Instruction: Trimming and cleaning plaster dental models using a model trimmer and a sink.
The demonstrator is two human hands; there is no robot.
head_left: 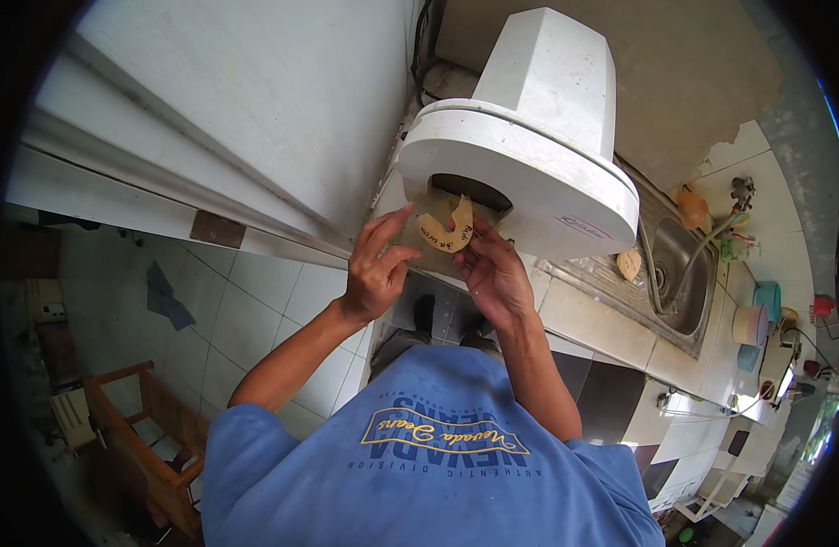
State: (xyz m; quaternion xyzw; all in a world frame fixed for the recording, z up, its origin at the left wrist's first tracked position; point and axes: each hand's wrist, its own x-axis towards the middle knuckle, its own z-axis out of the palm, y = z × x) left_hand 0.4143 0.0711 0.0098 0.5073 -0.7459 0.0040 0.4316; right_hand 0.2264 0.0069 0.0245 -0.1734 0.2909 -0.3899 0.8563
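Glossy tiled counter (588,321); hands (376,273) (492,273) pinch curved wooden piece (445,230).

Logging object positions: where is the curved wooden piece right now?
The curved wooden piece is mid-frame, held between the left hand and right hand, below the white machine's opening.

A home kitchen — steel sink (684,273) with tap (740,193), tiled counter (588,321), tiled floor (255,310) — plastic tubs nearby.

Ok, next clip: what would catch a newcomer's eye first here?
Probably the big white machine on the counter at top centre. Just below it, the left hand and right hand hold a small curved tan piece at its dark opening. To the right lies a steel sink.
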